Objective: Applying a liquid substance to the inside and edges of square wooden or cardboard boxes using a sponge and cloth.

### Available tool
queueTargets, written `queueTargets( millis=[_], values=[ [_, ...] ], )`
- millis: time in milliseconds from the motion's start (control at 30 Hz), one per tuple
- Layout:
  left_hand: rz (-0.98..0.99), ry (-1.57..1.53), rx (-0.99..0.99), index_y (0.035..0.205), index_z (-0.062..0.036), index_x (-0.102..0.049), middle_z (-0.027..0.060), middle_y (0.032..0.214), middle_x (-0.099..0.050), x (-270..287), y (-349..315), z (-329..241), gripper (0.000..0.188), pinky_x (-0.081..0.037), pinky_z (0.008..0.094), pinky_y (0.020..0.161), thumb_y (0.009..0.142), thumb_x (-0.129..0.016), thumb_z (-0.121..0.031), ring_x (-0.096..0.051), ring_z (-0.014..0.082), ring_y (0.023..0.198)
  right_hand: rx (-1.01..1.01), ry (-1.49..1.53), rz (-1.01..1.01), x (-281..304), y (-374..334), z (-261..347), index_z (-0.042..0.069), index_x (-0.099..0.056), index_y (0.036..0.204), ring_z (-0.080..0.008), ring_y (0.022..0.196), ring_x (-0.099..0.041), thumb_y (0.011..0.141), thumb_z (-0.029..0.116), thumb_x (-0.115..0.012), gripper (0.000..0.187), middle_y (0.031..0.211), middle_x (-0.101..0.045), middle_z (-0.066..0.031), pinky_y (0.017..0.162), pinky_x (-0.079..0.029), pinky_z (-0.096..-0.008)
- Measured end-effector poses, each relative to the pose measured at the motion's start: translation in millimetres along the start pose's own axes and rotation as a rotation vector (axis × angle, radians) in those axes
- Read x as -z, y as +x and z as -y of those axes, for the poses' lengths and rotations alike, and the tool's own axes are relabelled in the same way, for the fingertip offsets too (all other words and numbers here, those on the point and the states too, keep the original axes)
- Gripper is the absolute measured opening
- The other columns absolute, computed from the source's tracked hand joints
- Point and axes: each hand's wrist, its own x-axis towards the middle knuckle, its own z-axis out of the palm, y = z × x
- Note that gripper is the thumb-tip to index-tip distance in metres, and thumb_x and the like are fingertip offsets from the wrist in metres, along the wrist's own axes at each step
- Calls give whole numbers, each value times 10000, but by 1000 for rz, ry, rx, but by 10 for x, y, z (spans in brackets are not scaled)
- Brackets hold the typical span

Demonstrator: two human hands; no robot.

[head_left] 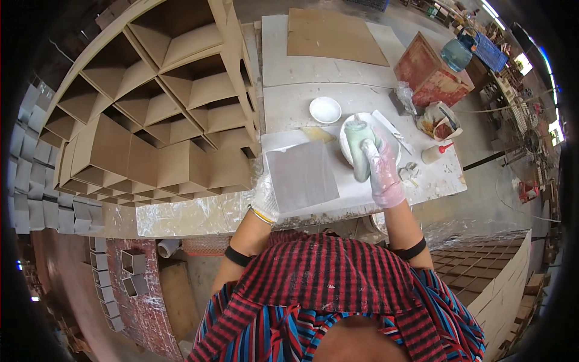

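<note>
The grey rectangular sheet [303, 175] lies flat on the pale worktable [289, 71], directly in front of the person. At about eight o'clock from its middle, the left hand [265, 193], in a white knitted glove, is at the sheet's near-left edge; whether its fingers pinch that edge or merely rest against it cannot be made out.

At two o'clock from the sheet, the right hand [384, 172], in a pinkish, white-smeared glove, curls round a pale-green rounded tool [360, 158], perhaps a roller or brush. The tool is over the white bowl [345, 146], and the hand hides part of the rim.

A smaller white dish [325, 110] sits between twelve and one o'clock from the sheet, and a red-capped squeeze bottle [432, 155] stands at three o'clock from the bowl. The brown cardboard compartment rack [226, 90] rises at ten o'clock.

The step in hand looks like loading the tool with glue or paste from the bowl. The next move seems to call for a steady grip with the right hand and an evenly coated tool, brought toward eight o'clock, while the left keeps the sheet from sliding.
</note>
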Motion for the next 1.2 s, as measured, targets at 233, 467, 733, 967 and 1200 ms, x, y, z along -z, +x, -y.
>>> queueTargets(
  millis=[233, 467, 733, 967, 1200],
  values=[
    [569, -152, 106, 1217, -38, -439, 112, 1156, -527, 84, 375, 41, 416, -428, 345, 918, 957, -303, -333, -526, 208, 1031, 689, -873, 473, -523, -58, 347, 109, -520, 1172, -285, 936, -565, 770, 278, -649, 454, 1005, -598, -128, 793, -461, -354],
    [67, 524, 151, 1269, -37, -398, 121, 1172, -515, -87, -46, 222, 428, -435, 338, 904, 964, -266, -308, -519, 226, 1040, 595, -857, 284, -395, 820, -99, 124, -476, 1238, -288, 864, -580, 738, 196, -690, 549, 956, -604, -104, 753, -475, -340],
    [247, 83, 150, 1268, -40, -407, 105, 1186, -515, 264, 63, 133, 407, -444, 331, 892, 954, -332, -287, -520, 203, 1045, 829, -608, 465, -706, 37, 247, 144, -330, 1348, -308, 825, -589, 775, 291, -647, 671, 938, -600, -159, 740, -475, -388],
    [197, 45, 153, 1263, -41, -414, 98, 1192, -513, 242, -81, 210, 394, -447, 329, 888, 946, -362, -269, -518, 194, 1048, 777, -732, 462, -729, 390, -30, 131, -240, 1391, -268, 843, -571, 755, 227, -675, 777, 973, -581, -139, 775, -455, -355],
    [175, 4, 133, 1255, -42, -426, 89, 1192, -515, 273, -48, 143, 383, -451, 327, 883, 936, -393, -253, -520, 188, 1048, 809, -531, 516, -692, 87, 200, 192, -155, 1410, -275, 893, -607, 804, 152, -633, 772, 952, -612, -139, 807, -486, -396]
  ],
)
